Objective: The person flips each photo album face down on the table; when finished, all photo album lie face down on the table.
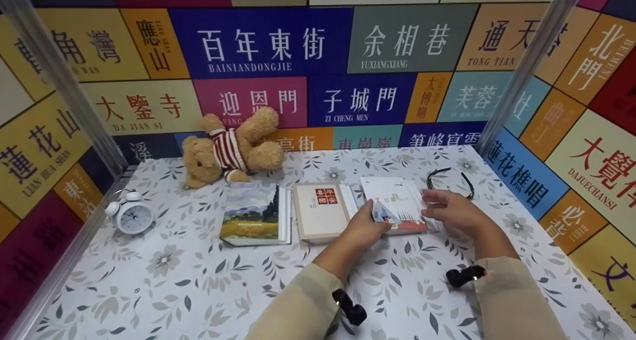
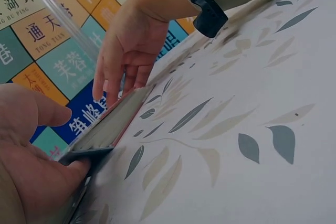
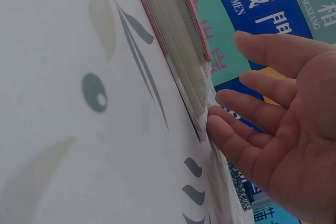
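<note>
A thick book [image 1: 397, 196] with a white cover and a red and blue picture along its front edge lies at the right of a row of three. My left hand [image 1: 365, 225] holds it by its left front corner. In the left wrist view, a fingertip presses on the dark bluish corner of the book [image 2: 100, 151]. At the book's right side is my right hand [image 1: 454, 211], its fingers spread and slightly bent. The right wrist view shows the right hand's fingertips [image 3: 218, 124] right at the end of the book [image 3: 184, 40], with nothing gripped.
Left of it lie a beige book [image 1: 320, 213] with a red stamp and a landscape-covered book [image 1: 251, 213]. Behind them a teddy bear [image 1: 231, 148] is on its side. A white alarm clock [image 1: 133, 215] stands far left; a black headband [image 1: 467, 183] lies behind my right hand.
</note>
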Available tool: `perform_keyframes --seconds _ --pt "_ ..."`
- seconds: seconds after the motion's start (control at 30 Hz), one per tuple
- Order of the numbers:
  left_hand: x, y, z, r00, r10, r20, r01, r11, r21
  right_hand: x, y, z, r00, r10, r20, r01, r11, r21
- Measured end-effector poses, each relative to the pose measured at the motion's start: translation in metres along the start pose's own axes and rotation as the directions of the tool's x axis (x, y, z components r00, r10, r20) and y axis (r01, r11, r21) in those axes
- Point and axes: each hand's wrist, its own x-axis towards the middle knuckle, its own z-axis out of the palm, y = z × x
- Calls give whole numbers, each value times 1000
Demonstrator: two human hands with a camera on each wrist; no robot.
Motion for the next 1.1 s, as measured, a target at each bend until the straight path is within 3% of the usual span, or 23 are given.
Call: perform_keyframes --seconds 0.3,0.57,0.83,0.93,1.1 --pt "-1 -4 5 999 18 28 -11 973 -230 1 -1 4 1000 17 5 -17 1000 -20" --pt "1 -6 7 1000 -10 26 18 946 -322 0 -6 8 999 51 4 -50 999 -14" --pt "1 -1 6 1000 22 14 -15 937 -348 -2 -6 8 1000 25 15 -24 999 -48" --pt "0 5 4 998 52 -24 -57 942 -330 -3 -8 10 1000 -3 20 3 999 -37" --pt "-2 12 1 991 31 -131 -72 945 -321 -3 -16 17 997 -63 49 63 998 4"
